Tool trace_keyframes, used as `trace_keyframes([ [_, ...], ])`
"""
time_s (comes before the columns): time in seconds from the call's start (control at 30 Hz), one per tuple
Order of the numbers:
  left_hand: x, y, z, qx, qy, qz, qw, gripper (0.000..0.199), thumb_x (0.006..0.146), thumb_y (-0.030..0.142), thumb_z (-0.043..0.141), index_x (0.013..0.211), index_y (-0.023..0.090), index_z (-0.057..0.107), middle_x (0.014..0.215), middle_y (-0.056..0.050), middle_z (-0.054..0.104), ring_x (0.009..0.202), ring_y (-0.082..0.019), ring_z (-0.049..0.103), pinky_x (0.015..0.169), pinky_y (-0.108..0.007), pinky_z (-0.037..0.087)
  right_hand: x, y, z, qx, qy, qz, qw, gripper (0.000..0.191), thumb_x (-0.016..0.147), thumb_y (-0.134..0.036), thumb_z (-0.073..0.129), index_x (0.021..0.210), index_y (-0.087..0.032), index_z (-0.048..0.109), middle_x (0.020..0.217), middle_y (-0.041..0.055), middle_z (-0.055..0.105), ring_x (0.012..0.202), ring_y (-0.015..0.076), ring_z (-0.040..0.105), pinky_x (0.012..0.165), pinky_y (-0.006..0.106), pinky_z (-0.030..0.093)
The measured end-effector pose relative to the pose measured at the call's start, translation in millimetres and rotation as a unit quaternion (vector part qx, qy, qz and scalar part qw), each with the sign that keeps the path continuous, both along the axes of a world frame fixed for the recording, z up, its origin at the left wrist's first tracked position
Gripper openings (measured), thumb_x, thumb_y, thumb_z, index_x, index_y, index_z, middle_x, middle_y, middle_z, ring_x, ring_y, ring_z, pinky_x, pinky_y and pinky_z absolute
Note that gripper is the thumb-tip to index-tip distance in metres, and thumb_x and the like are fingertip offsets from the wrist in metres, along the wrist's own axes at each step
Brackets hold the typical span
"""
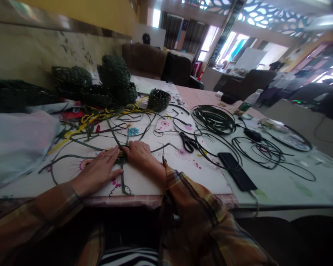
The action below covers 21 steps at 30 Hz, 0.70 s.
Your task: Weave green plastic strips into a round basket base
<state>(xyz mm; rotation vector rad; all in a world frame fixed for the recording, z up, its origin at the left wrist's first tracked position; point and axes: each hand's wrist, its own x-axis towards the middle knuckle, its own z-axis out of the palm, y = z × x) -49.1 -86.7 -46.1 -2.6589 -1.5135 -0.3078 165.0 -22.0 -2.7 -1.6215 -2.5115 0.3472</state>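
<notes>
Several dark green flat weaving strips [123,183] cross at a small woven centre [121,159] on the table in front of me. Flat over its left side lies my left hand [101,170], fingers stretched out together and thumb apart, pressing the strips down. My right hand [138,153] is at the upper right of the same crossing, its fingers bent and closed on the strips. The fingertips partly hide the weave. Long strip ends fan out over the flowered white tablecloth [152,181]. Black-handled scissors [188,142] lie right of my right hand.
Dark green woven baskets [113,75] are piled at the back left, with a small one [158,99] nearer the middle. Yellow strips and a white plastic bag [19,144] lie left. To the right are a coil of green strip [213,119], a phone [236,171] and a bottle [250,100].
</notes>
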Motion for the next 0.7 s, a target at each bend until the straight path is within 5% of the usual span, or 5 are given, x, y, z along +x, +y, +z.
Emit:
trace_keyframes([
  [0.13,29.6,17.3,37.8,0.028,0.059,-0.004,0.998,0.054,0.112,0.050,0.048,0.127,0.006,0.076,0.132,-0.028,0.075,0.125,-0.043,0.069,0.111,-0.058,0.055,4.5,-4.4,-0.4,0.022,-0.017,0.013,1.000,0.044,0.120,-0.044,0.036,0.132,-0.016,0.067,0.131,0.0157,0.077,0.121,0.0284,0.072,0.101,0.041,0.054],
  [0.23,41.0,36.3,51.0,0.036,0.044,-0.043,0.997,0.032,0.107,0.042,0.064,0.107,0.012,0.075,0.107,-0.021,0.074,0.112,-0.040,0.069,0.106,-0.056,0.056,7.0,-5.7,1.3,0.021,-0.037,0.044,0.998,0.041,0.121,-0.039,0.035,0.135,-0.015,0.065,0.132,0.0155,0.076,0.122,0.0285,0.070,0.102,0.041,0.054],
  [0.37,26.3,59.3,22.8,0.036,-0.090,-0.089,0.991,0.052,0.107,0.048,0.064,0.146,0.014,0.061,0.150,-0.023,0.062,0.142,-0.037,0.059,0.120,-0.052,0.051,5.7,-3.3,1.7,0.005,-0.029,0.041,0.999,0.045,0.121,-0.043,0.033,0.136,-0.016,0.065,0.131,0.0146,0.077,0.119,0.0284,0.071,0.100,0.041,0.054],
  [0.53,4.8,64.9,-22.2,-0.008,-0.042,-0.064,0.997,0.075,0.115,0.055,0.038,0.177,0.012,0.031,0.181,-0.023,0.035,0.171,-0.036,0.026,0.138,-0.059,0.023,5.1,1.2,5.3,-0.017,-0.018,0.007,1.000,0.042,0.120,-0.042,0.035,0.129,-0.020,0.069,0.128,0.0134,0.078,0.118,0.0251,0.072,0.097,0.036,0.052],
  [0.7,7.0,53.9,-25.1,0.043,-0.031,-0.068,0.996,0.069,0.117,0.049,0.029,0.177,0.014,0.034,0.184,-0.018,0.030,0.172,-0.033,0.024,0.140,-0.061,0.008,8.5,9.5,17.5,-0.101,0.001,-0.074,0.992,0.043,0.120,-0.039,0.033,0.122,-0.023,0.072,0.124,0.0118,0.081,0.111,0.0243,0.073,0.084,0.033,0.046],
])
